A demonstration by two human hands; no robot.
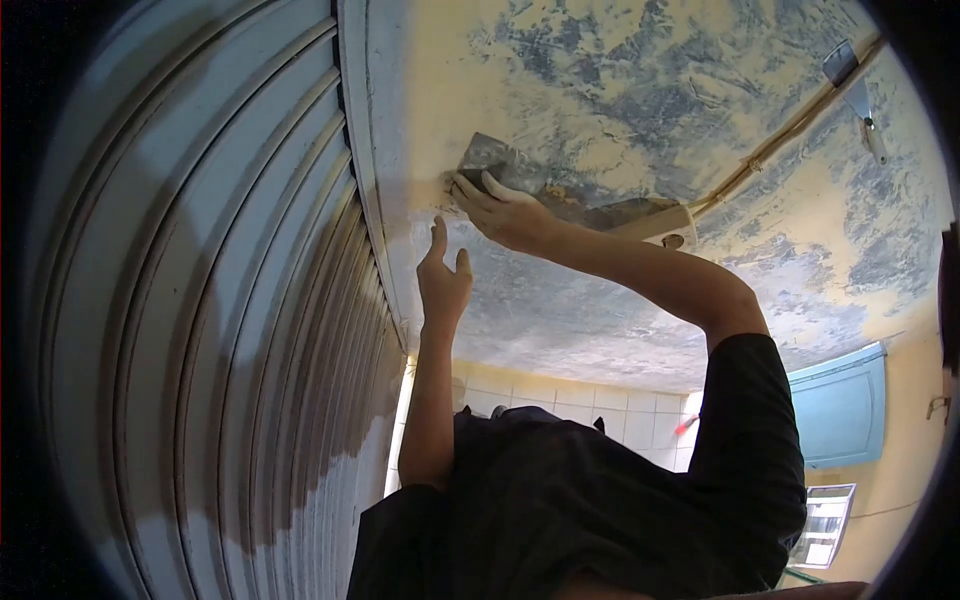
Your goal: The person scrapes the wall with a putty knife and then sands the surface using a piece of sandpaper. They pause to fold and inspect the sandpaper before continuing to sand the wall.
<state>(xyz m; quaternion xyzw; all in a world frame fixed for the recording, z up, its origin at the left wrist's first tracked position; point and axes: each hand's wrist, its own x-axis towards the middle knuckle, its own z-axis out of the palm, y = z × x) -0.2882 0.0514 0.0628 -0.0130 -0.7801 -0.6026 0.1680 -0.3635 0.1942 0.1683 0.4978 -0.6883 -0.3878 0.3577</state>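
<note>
My right hand (512,218) reaches up to the patchy blue-grey and cream plastered surface (620,110). Its fingers press a flat, dark grey, roughly rectangular piece (487,153) against that surface; the exact kind of piece cannot be made out. Just below and to the left, my left hand (444,285) is raised near the surface's edge, finger and thumb apart, with nothing seen in it. A pale box-like fitting (655,226) with a dark round hole lies to the right of my right hand, partly behind the forearm.
Ribbed metal shutter (230,250) fills the left side. Brown cables (775,143) run to the upper right, near a scraper (868,122) with a pale handle. Lower right are a blue panel (838,408) and a window (825,522); white tiles (575,402) show behind my shoulders.
</note>
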